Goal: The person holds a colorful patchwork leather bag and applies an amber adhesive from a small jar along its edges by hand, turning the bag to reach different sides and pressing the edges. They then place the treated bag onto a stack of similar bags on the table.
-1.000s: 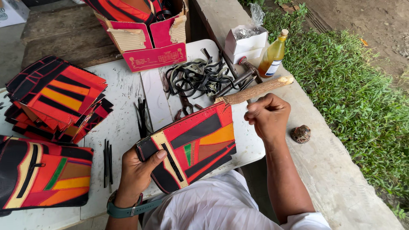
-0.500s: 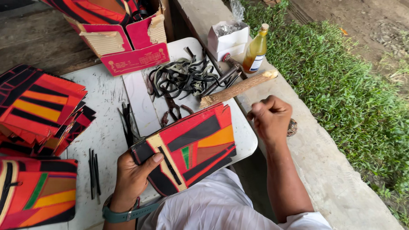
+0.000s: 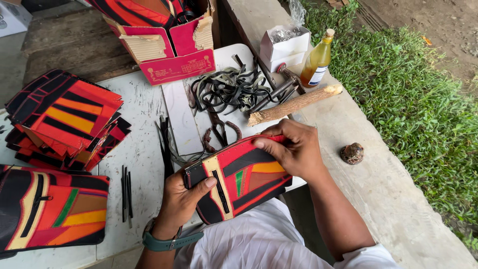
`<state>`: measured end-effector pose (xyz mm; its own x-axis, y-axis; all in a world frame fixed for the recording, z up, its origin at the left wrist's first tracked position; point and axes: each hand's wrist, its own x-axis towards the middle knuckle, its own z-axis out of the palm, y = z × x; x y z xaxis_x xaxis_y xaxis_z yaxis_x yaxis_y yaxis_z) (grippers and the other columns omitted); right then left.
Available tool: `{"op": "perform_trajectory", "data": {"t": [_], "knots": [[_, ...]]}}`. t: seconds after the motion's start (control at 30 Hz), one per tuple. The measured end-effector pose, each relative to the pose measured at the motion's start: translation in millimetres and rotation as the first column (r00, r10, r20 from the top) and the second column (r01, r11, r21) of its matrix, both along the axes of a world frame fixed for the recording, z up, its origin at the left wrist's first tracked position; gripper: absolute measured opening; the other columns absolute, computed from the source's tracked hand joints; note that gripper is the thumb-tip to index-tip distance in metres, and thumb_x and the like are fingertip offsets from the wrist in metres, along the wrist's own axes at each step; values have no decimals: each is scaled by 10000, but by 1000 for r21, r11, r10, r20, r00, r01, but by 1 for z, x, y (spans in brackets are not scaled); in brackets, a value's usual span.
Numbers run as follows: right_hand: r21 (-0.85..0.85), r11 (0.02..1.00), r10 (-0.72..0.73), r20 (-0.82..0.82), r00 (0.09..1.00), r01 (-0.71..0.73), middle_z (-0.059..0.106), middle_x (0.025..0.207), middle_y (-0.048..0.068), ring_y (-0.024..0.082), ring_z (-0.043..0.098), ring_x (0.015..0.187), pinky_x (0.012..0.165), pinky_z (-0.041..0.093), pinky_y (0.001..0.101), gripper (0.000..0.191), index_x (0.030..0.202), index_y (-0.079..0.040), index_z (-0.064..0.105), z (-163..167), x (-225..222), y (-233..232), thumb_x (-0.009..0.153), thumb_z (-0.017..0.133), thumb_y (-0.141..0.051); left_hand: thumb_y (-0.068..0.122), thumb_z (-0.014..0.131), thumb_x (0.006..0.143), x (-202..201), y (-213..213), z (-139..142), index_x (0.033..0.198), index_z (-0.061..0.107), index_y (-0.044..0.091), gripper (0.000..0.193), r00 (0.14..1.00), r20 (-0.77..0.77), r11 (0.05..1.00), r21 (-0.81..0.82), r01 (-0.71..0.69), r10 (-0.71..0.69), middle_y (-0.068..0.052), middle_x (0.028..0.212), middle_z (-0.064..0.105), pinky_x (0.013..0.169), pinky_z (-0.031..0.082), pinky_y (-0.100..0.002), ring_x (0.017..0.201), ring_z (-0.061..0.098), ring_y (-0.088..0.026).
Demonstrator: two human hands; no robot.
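I hold a flat patchwork pouch (image 3: 244,179) of red, black, orange and green panels with a black zip in a cream strip, over the table's near edge. My left hand (image 3: 181,197) grips its left end, thumb on top. My right hand (image 3: 294,149) grasps its upper right edge, fingers curled over the rim. A teal watch is on my left wrist.
A stack of similar patchwork pieces (image 3: 64,119) lies at the left, another pouch (image 3: 50,206) at the near left. A red cardboard box (image 3: 169,45), tangled black straps (image 3: 229,89), scissors (image 3: 219,132), a wooden stick (image 3: 294,104), a yellow bottle (image 3: 317,60), a white box (image 3: 285,42) and a round stone (image 3: 352,153) stand around.
My right hand, earlier a closed fist held apart at the right, has come down onto the pouch's upper right edge. The pouch has tilted flatter; my left hand keeps its hold.
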<state>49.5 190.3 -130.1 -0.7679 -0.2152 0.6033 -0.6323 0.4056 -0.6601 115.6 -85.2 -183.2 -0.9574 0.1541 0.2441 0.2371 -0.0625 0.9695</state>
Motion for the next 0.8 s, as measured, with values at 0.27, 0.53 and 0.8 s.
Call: {"op": "perform_trajectory", "data": {"t": [0.27, 0.53, 0.8], "knots": [[-250, 968, 32, 191, 981, 17, 647, 742, 4, 54, 559, 643, 604, 462, 222, 269, 1072, -80, 749, 1, -2, 11, 883, 717, -268, 131, 712, 961, -2, -3, -1, 1200, 724, -20, 283, 1000, 28, 998, 68, 2, -4, -40, 1054, 775, 862, 568, -284, 960, 682, -92], [-188, 982, -27, 20, 999, 30, 791, 975, 43, 133, 758, 908, 788, 588, 259, 173, 961, -34, 715, -6, -7, -9, 1031, 744, -190, 157, 709, 965, 4, 1, 4, 1194, 714, -6, 281, 999, 1, 999, -9, -50, 50, -40, 1049, 775, 859, 567, -278, 962, 680, -83], [-23, 998, 63, -134, 989, -67, 716, 913, 99, 141, 667, 804, 721, 527, 287, 277, 957, 39, 695, 1, -2, 4, 904, 782, -218, 157, 713, 970, 5, 0, 3, 1182, 723, -8, 269, 997, 1, 997, -29, -77, 77, -39, 1018, 766, 825, 565, -272, 922, 673, -82]]}}
